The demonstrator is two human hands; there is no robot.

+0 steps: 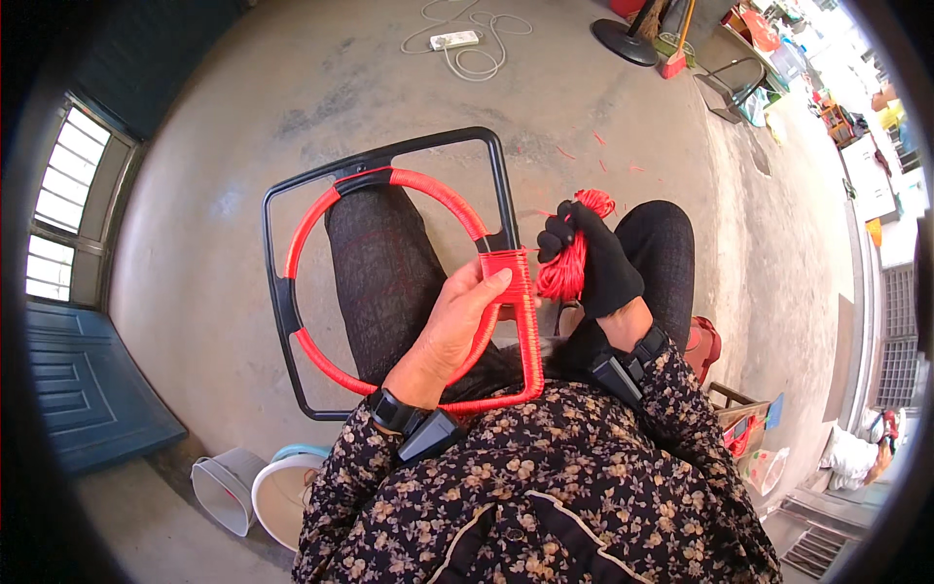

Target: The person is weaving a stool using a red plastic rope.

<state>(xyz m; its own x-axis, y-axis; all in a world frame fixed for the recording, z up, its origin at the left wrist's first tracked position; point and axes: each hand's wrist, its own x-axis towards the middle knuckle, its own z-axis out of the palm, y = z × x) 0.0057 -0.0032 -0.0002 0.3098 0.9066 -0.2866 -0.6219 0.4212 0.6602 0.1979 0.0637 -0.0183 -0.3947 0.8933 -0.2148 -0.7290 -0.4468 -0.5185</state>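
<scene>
A black square frame (285, 304) with a round ring inside it rests across my lap. Red cord is wound tightly around most of the ring (449, 195), and also along the frame's right and near edges. My bare left hand (449, 326) grips the wrapped junction at the right side, its thumb pressing on the red windings. To the right, my right hand (611, 268), in a black glove, is closed around a bundle of red cord (564, 274). A strand runs between the bundle and the frame. Part of the near edge is hidden behind my left wrist.
A white power strip (454, 40) with its cable lies on the floor ahead. Red scraps of cord (600, 164) are scattered beyond my knees. Buckets (226, 490) stand at lower left. A broom (674, 63) and a round black base (625, 42) are at far right.
</scene>
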